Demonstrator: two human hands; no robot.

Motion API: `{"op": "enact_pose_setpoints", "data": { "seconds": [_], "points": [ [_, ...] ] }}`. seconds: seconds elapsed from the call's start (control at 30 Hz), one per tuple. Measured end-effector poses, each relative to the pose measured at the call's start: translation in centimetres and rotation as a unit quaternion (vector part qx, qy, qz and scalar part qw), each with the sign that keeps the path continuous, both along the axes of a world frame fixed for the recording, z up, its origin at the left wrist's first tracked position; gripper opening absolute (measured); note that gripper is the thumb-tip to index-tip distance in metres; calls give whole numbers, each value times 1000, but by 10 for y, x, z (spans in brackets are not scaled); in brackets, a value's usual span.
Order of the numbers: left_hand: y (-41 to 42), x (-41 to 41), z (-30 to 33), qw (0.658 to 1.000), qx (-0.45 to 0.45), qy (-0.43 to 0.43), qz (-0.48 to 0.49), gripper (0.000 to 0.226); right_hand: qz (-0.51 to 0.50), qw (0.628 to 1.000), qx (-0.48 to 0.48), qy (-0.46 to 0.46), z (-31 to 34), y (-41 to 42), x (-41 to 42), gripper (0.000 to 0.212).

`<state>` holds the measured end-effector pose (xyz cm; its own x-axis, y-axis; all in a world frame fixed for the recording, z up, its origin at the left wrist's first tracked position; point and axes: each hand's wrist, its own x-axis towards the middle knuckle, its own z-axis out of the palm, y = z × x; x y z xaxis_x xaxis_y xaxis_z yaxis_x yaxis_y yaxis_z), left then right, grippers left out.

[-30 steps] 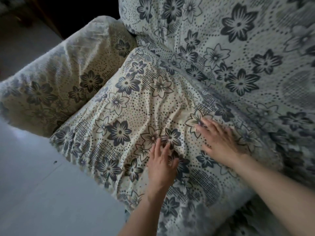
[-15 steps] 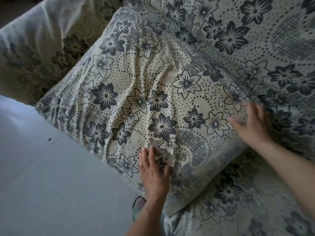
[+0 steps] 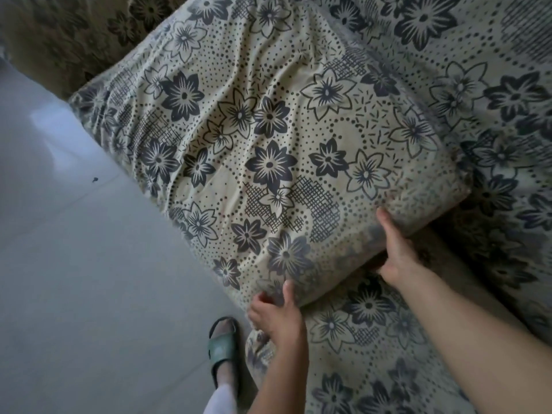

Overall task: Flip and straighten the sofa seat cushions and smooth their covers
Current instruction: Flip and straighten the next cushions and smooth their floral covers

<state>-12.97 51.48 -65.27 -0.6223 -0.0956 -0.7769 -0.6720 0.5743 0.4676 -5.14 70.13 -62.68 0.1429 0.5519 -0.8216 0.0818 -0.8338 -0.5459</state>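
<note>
- The seat cushion (image 3: pixel 268 150), in a cream cover printed with dark flowers and dots, lies on the sofa seat with its near right edge raised off the seat base (image 3: pixel 373 339), which shows below it in the same print.
- The cover carries long wrinkles running from the far edge toward the middle, and tight gathers along the left edge by the floor.
- The left hand (image 3: pixel 276 315) grips the cushion's near corner: the thumb lies on top of the fabric and the fingers curl round the edge.
- The right hand (image 3: pixel 394 252) holds the near right edge farther along, thumb pressed up against the side face, fingers tucked under the cushion and hidden from view.
- Both forearms reach in from the bottom of the frame, the right one crossing over the seat base.
- The backrest (image 3: pixel 478 70), covered in the same floral cloth, fills the upper right; the armrest (image 3: pixel 74 34) sits at upper left, in shadow.
- A pale tiled floor (image 3: pixel 74 264) spreads to the left, with a small dark speck (image 3: pixel 95 179) on it.
- A foot in a green slipper (image 3: pixel 223 348) stands on the floor just beside the left hand.
</note>
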Motion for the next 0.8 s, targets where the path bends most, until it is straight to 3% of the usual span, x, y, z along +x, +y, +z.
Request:
{"op": "enact_pose_setpoints", "data": {
  "seconds": [0.07, 0.13, 0.27, 0.37, 0.53, 0.67, 0.8],
  "points": [
    [6, 20, -1, 978, 100, -115, 141, 68, 21, 998, -14, 63, -12, -4, 9, 132],
    [15, 27, -2, 910, 217, -217, 280, 70, 39, 994, -2, 106, -20, -6, 13, 114],
    [31, 22, -14, 824, 310, -257, 399, 123, 56, 988, 15, 144, -32, -11, 7, 89],
    [36, 18, -18, 785, 332, -279, 442, 132, 17, 992, 21, 124, -42, -14, -2, 88],
    [37, 18, -12, 783, 301, -246, 486, 112, 11, 992, 38, 119, -30, -25, -4, 66],
    [20, 24, -15, 788, 327, -247, 459, 108, 13, 991, 50, 125, -13, -31, -7, 67],
    [6, 34, -13, 763, 369, -256, 464, 98, 14, 993, 54, 108, 1, -33, -9, 42]
  ]
}}
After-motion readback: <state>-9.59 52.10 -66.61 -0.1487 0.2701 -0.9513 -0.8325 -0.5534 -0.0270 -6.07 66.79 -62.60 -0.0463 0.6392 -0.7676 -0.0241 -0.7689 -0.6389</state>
